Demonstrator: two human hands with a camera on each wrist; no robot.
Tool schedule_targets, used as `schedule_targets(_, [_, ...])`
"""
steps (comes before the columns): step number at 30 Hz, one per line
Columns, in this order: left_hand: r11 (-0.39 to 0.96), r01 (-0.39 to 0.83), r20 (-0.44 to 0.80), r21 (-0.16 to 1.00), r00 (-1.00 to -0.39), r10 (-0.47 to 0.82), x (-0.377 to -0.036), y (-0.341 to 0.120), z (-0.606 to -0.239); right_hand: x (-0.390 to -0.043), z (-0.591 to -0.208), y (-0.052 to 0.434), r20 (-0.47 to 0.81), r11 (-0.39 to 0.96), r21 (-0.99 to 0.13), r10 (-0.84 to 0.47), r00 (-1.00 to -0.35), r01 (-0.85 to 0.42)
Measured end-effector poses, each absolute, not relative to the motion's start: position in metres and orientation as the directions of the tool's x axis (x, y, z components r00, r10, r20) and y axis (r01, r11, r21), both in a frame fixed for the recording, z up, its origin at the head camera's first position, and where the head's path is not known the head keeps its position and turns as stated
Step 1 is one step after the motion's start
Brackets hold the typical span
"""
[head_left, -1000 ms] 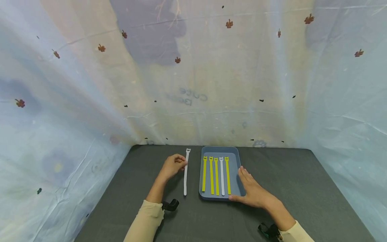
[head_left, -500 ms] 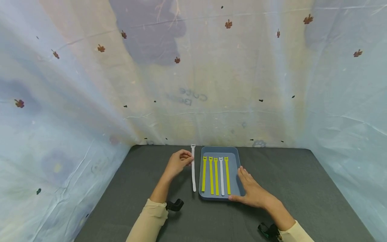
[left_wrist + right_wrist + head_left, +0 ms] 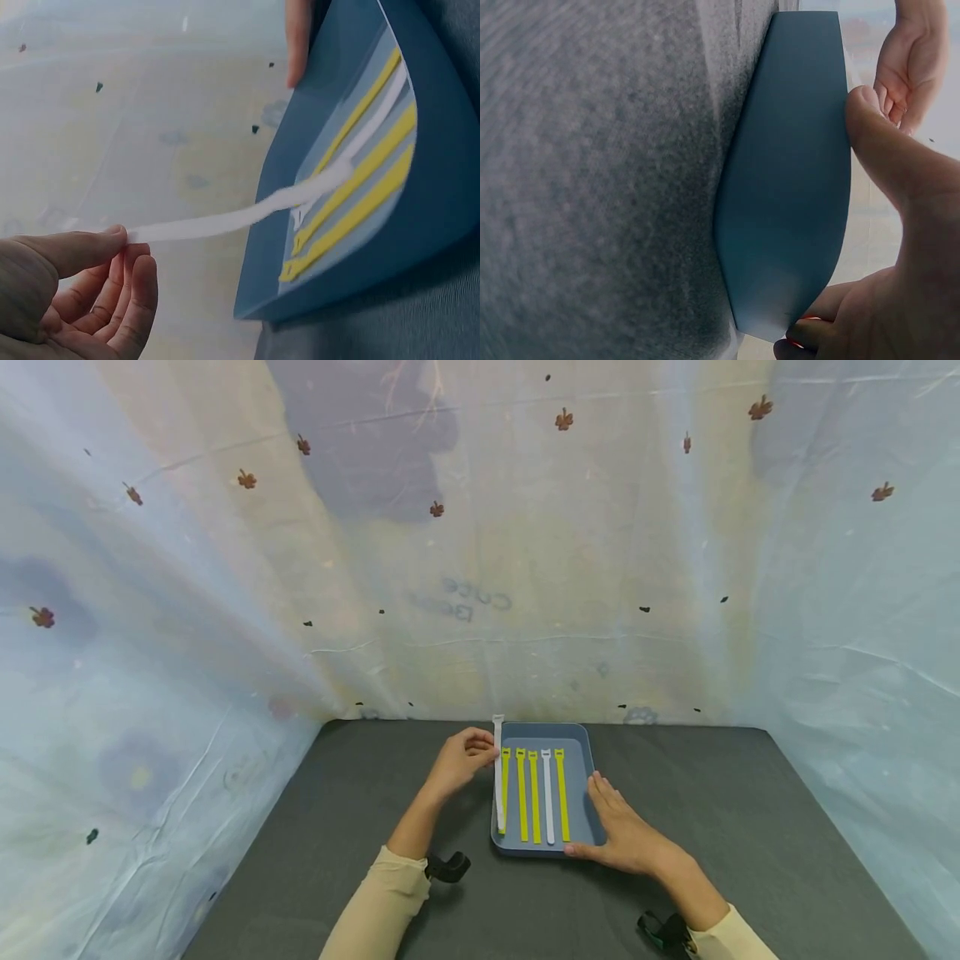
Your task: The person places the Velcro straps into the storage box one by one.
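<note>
— Where is the white strap (image 3: 498, 772) now?
— Currently it is pinched by the left hand (image 3: 463, 760) over the tray's (image 3: 581, 739) left edge; the tray is steadied by the flat, spread right hand (image 3: 626, 835).
— And next?
— Probably it must be lowered beside the yellow straps (image 3: 521, 793).

The light is soft and even with weak shadows. The head view bends at the edges; both wrist views are dimmer and blurred.

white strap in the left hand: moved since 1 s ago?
Yes. The white strap, pinched by the left hand, went right, from the bare mat to the blue tray left edge.
</note>
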State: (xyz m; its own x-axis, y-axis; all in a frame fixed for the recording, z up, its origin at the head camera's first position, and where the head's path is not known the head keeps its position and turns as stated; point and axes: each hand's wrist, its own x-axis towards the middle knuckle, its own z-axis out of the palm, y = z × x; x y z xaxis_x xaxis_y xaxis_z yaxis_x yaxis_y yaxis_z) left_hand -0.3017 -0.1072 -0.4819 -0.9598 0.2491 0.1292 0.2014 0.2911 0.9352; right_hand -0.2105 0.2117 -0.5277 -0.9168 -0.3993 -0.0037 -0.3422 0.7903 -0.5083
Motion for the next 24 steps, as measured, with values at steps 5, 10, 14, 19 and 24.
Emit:
schedule_targets(5, [0.283,0.215,0.136,0.935,-0.953,0.272,-0.299,-0.090,-0.478,-0.211,-0.528,0.212,0.000,0.789,-0.511,-0.399,-0.917,-0.342])
schedule_targets(10, [0.273,0.217,0.133,0.937,-0.946,0.294,-0.297,-0.072,-0.476,-0.211,-0.527,0.211,-0.016,0.787,-0.523,-0.393,-0.919,-0.327])
schedule_targets(14, [0.261,0.225,0.137,0.939,-0.939,0.316,-0.297,-0.059,-0.476,-0.210,-0.524,0.211,-0.026,0.782,-0.534,-0.396,-0.918,-0.322])
schedule_targets(19, [0.251,0.218,0.128,0.943,-0.935,0.331,-0.300,-0.044,-0.478,-0.209,-0.523,0.211,-0.035,0.781,-0.540,-0.394,-0.918,-0.315])
schedule_targets(24, [0.253,0.193,0.104,0.948,-0.940,0.326,-0.304,-0.035,-0.487,-0.209,-0.525,0.212,-0.038,0.784,-0.534,-0.398,-0.916,-0.318])
